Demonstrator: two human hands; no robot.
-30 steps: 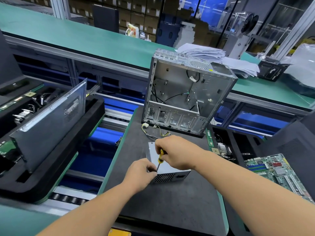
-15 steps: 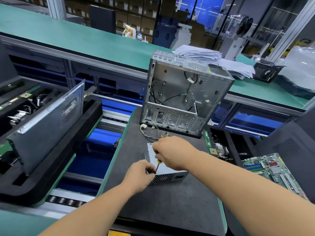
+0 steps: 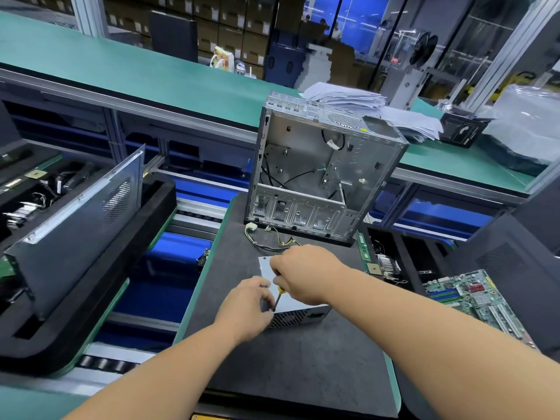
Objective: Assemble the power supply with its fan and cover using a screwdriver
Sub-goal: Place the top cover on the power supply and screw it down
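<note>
A silver power supply point(image 3: 298, 307) with a mesh front lies on the dark mat point(image 3: 303, 359), its wires point(image 3: 272, 241) trailing toward the case. My right hand point(image 3: 303, 274) grips a yellow-handled screwdriver point(image 3: 278, 297), whose tip stands on the supply's near left corner. My left hand point(image 3: 248, 307) holds that corner, fingers curled by the tip. Most of the handle is hidden in my fist. No fan shows.
An open metal computer case point(image 3: 321, 174) stands upright behind the supply. A grey side panel point(image 3: 75, 213) leans in a black foam tray at left. A green motherboard point(image 3: 472, 298) lies at right. Stacked papers point(image 3: 363, 101) sit on the green bench behind.
My right hand has sunk a little over the screwdriver, so less of the yellow handle shows. The left hand stays at the supply's corner.
</note>
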